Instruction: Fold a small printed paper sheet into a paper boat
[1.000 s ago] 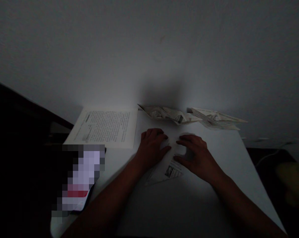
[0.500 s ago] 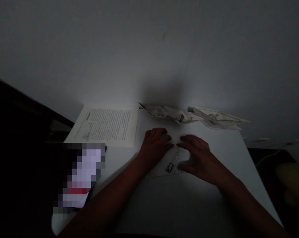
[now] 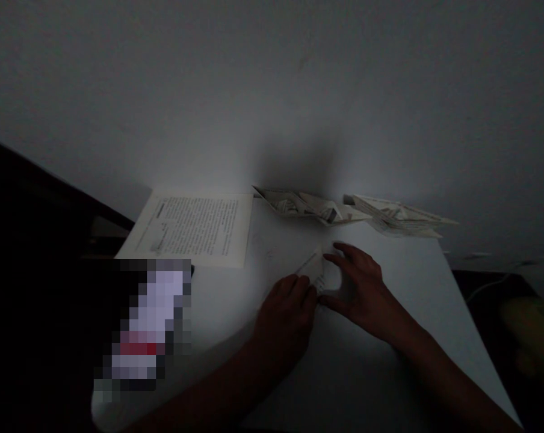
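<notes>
A small folded sheet of printed paper lies on the white table, one pointed corner aimed at the wall. My left hand is closed over its lower left part, fingers curled and bunched on the paper, hiding much of it. To the right, my right hand is open, thumb and fingers spread in a wide C shape. Its thumb tip is by the paper's right corner, close to my left fingertips; whether it touches is too dark to tell.
Two folded paper boats, one on the left and one on the right, stand against the wall. Printed pages lie at the back left of the table. A pixelated phone rests along the left edge.
My left hand has slid down toward me along the paper and its fingers have curled, uncovering the upper corner. My right hand has shifted slightly, still spread.
</notes>
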Available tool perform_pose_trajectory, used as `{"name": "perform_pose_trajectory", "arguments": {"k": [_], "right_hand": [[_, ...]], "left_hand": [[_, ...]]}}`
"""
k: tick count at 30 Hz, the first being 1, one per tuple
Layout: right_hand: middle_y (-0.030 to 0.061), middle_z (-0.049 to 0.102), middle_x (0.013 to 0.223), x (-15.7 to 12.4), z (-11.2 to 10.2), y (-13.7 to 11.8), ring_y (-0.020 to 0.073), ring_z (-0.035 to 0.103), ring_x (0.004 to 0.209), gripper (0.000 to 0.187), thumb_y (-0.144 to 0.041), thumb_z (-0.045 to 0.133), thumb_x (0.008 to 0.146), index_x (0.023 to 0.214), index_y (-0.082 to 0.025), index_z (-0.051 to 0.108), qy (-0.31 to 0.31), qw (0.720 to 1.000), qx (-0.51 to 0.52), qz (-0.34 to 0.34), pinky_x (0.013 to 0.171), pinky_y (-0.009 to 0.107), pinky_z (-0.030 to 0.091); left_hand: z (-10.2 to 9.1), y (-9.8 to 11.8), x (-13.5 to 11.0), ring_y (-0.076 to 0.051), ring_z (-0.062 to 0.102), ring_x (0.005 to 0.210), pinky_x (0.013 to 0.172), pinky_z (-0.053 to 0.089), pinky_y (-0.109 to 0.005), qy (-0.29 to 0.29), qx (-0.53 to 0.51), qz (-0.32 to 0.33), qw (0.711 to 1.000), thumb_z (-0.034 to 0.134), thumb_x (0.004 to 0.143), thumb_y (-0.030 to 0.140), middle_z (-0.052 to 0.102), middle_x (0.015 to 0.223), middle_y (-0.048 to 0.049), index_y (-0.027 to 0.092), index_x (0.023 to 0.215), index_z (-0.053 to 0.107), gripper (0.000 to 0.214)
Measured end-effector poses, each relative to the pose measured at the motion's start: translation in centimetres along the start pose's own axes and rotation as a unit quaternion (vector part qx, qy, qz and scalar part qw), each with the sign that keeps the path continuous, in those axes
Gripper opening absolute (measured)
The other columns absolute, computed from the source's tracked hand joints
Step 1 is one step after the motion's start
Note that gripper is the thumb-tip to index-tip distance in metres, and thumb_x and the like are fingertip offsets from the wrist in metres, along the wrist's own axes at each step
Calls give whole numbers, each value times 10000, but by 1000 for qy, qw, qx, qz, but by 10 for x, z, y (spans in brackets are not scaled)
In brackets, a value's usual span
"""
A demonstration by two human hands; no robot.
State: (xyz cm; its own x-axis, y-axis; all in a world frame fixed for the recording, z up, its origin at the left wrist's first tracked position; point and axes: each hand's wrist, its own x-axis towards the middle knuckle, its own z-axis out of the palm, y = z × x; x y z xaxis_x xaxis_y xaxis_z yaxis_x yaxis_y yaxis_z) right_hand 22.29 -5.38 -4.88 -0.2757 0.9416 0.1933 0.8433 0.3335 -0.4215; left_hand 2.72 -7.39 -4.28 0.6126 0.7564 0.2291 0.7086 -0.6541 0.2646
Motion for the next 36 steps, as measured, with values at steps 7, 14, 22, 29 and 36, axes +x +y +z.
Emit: {"name": "perform_pose_trajectory", "arguments": {"k": [7,14,22,29,36], "right_hand": [[110,528,1319,6,5,-2,312,468,1236,508,-445,698,738,1186,-237,579,59,998,-8,30,998,510,382],[94,605,1211,16,9,-3,319,526,1142,329,-422,673,764,1045,-252,655,97,993,-11,61,925,514,392],[80,660,1069,30,11,-3,315,553,1040,300,-439,666,764,998,-252,688,121,987,-30,97,853,467,396],[59,711,960,51,5,-4,276,609,925,210,-357,602,834,958,-245,728,78,991,-65,90,810,430,429],[42,730,881,55,6,-5,235,650,814,188,-331,579,846,885,-243,741,91,990,-72,84,731,373,472]], "left_hand": [[2,-3,-3,-258,521,1054,916,484,-397,2,30,12,999,504,876,127,592,1139,-125,95,1123,580,260],[6,-6,-6,-274,501,1090,921,480,-407,13,26,10,1000,512,863,125,541,1313,-120,121,1118,589,267],[4,-8,-5,-281,502,1107,943,469,-410,-2,22,16,1000,515,865,116,542,1335,-101,125,1114,588,259],[3,-9,-6,-280,514,1105,942,471,-410,-8,17,24,1000,531,858,122,542,1340,-102,125,1107,594,257],[2,-9,-4,-269,516,1100,939,474,-401,-9,26,27,999,516,858,107,550,1331,-105,121,1110,597,265]]}}
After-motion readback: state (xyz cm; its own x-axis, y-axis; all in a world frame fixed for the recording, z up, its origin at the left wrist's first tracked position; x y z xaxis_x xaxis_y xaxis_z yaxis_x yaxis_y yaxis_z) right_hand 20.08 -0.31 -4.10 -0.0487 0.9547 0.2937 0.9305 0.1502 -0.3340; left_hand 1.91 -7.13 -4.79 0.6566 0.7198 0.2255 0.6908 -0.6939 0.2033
